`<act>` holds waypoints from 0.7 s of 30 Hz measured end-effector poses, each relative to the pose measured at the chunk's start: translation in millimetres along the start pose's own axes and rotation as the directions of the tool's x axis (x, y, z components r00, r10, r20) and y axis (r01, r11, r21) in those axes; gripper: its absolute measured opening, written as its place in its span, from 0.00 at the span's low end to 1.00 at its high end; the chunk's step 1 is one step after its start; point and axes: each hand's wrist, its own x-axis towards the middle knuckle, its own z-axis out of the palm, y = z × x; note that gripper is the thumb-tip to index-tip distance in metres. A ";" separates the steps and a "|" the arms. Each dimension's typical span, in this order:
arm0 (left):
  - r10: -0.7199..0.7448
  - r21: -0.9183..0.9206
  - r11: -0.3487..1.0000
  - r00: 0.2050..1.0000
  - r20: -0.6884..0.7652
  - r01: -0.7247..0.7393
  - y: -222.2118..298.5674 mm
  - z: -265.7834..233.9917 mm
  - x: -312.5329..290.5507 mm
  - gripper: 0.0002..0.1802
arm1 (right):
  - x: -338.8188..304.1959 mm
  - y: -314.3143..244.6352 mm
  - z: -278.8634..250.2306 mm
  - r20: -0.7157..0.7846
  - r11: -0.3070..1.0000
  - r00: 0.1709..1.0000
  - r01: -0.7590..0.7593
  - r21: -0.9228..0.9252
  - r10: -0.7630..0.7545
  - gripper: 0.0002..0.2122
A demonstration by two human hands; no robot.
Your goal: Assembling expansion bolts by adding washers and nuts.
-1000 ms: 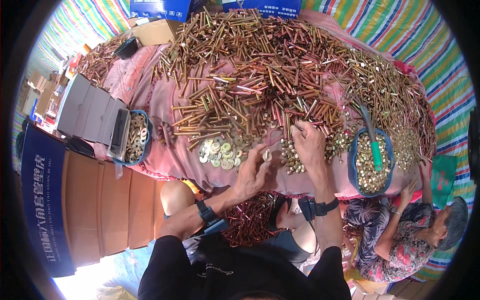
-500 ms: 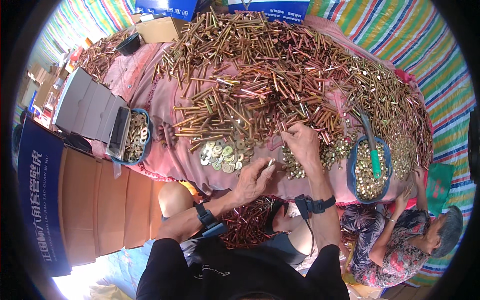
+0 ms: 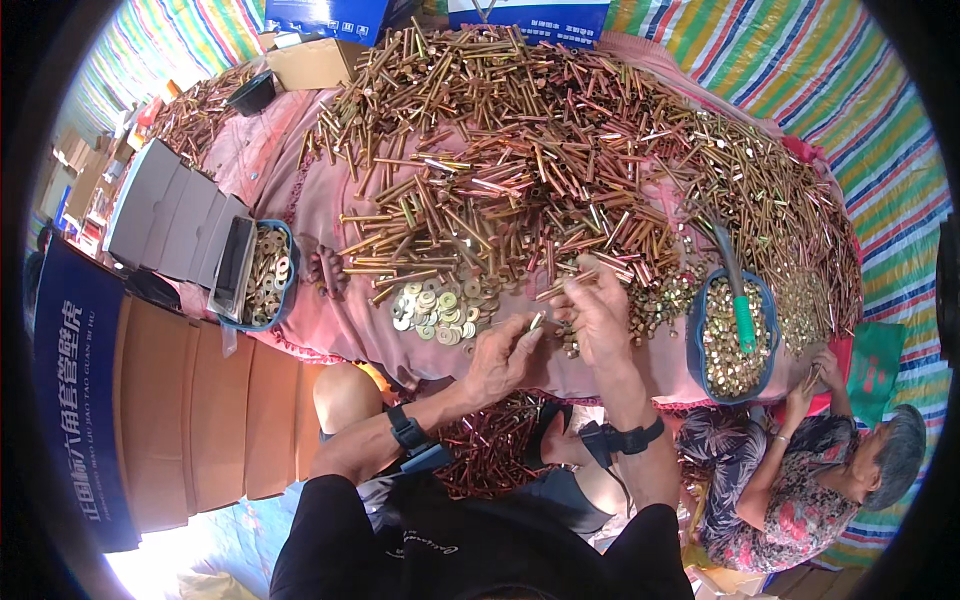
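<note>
My left hand (image 3: 500,358) is closed, with a small pale metal piece (image 3: 536,321) pinched between thumb and forefinger; it may be a washer seen edge-on. Just to its right, my right hand (image 3: 602,318) is raised over the cloth, its fingers bent around a brass-coloured bolt (image 3: 549,292) that points left. Part of that bolt is hidden by the fingers. Beyond my left hand lies a loose pile of flat washers (image 3: 438,312). Small nuts (image 3: 650,303) are scattered beside my right hand. A large heap of long bolts (image 3: 560,160) spreads behind both hands.
A blue tub of nuts (image 3: 697,345) with a green-handled tool (image 3: 744,322) stands right; a blue tub of washers (image 3: 290,290) stands left. A co-worker (image 3: 800,490) sits at the right, hands at the table edge. Cartons (image 3: 215,400) stand left. More bolts (image 3: 490,445) lie between my knees.
My right hand has drawn back from the edge of the bolt heap toward me, with a bolt in its fingers. My left hand stays nearly in place, still pinching the small piece.
</note>
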 end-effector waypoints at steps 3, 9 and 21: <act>-0.012 -0.032 0.999 1.000 -0.018 0.012 -0.2 2.9 0.8 0.11 | -7.4 10.3 -9.2 0.103 0.997 0.993 -0.045 -0.056 0.050 0.20; -0.010 -0.041 0.999 0.999 -0.050 0.008 -12.4 3.6 -1.4 0.09 | -16.6 10.4 -21.5 0.284 0.927 0.953 0.006 -0.375 0.109 0.14; -0.127 -0.043 0.991 0.992 -0.005 0.127 -1.5 3.2 1.1 0.06 | -18.2 -12.2 -8.5 0.086 0.905 0.969 0.247 -0.346 -0.232 0.30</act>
